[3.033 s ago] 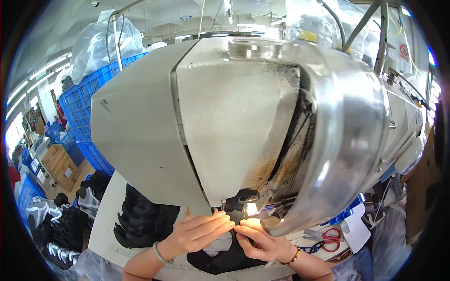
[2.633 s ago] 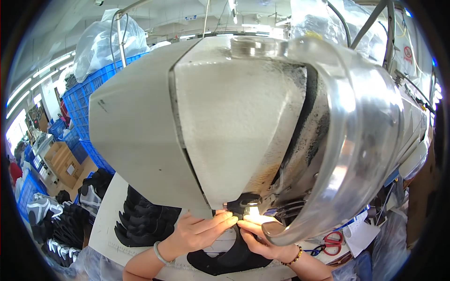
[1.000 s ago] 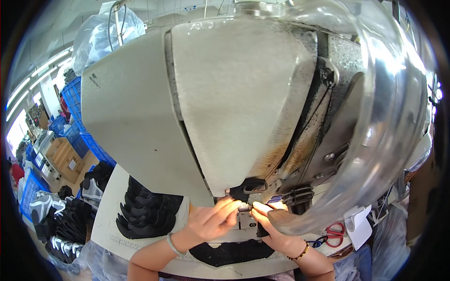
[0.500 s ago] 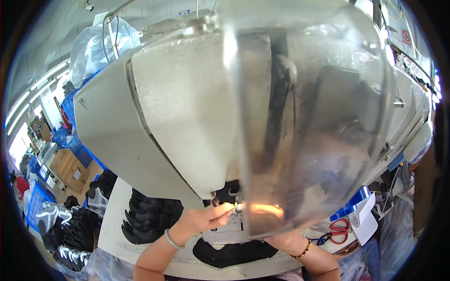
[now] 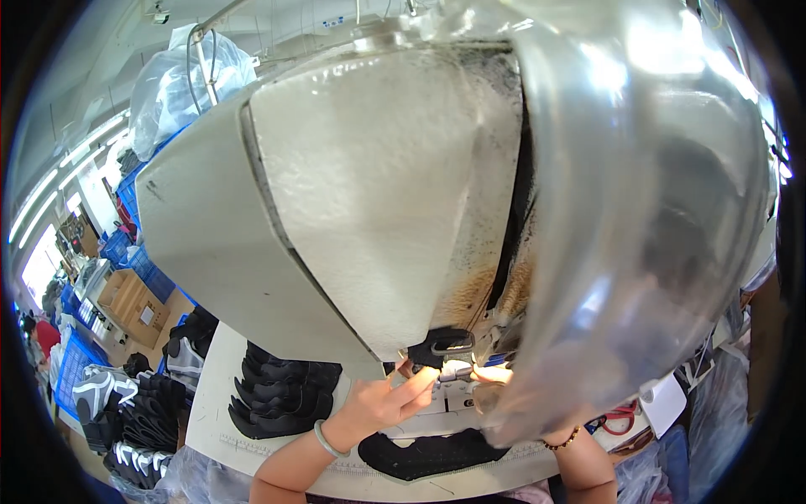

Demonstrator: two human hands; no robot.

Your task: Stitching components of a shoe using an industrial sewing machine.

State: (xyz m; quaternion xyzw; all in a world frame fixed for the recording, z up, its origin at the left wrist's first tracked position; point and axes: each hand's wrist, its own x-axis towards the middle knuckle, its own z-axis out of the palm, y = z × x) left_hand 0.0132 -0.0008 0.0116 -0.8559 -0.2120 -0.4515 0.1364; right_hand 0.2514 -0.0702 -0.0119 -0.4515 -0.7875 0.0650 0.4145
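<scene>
Under the head of a large cream sewing machine (image 5: 369, 185), my left hand (image 5: 378, 412) reaches in beside the needle area. Its thumb and forefinger are closed together next to a small metal part (image 5: 456, 370); whatever they pinch is too small to make out. On the other side of that part is my right hand (image 5: 495, 388), its fingers bent and closed, largely blurred behind a clear plastic shield (image 5: 621, 244). What it holds cannot be made out. A curved black fabric piece (image 5: 432, 454) lies on the white table (image 5: 243, 460) in front of both hands.
Stacked black pieces (image 5: 281, 395) lie left of my left hand. Red-handled scissors (image 5: 620, 418) and white paper (image 5: 663, 405) are at the right. Beyond the table's left edge are black-and-grey shoe uppers (image 5: 105, 395), a cardboard box (image 5: 134, 307) and blue crates (image 5: 75, 361).
The clear shield has shifted right, uncovering more of the machine's face. My right hand's fingers have come up near the metal part. My left hand has moved slightly right.
</scene>
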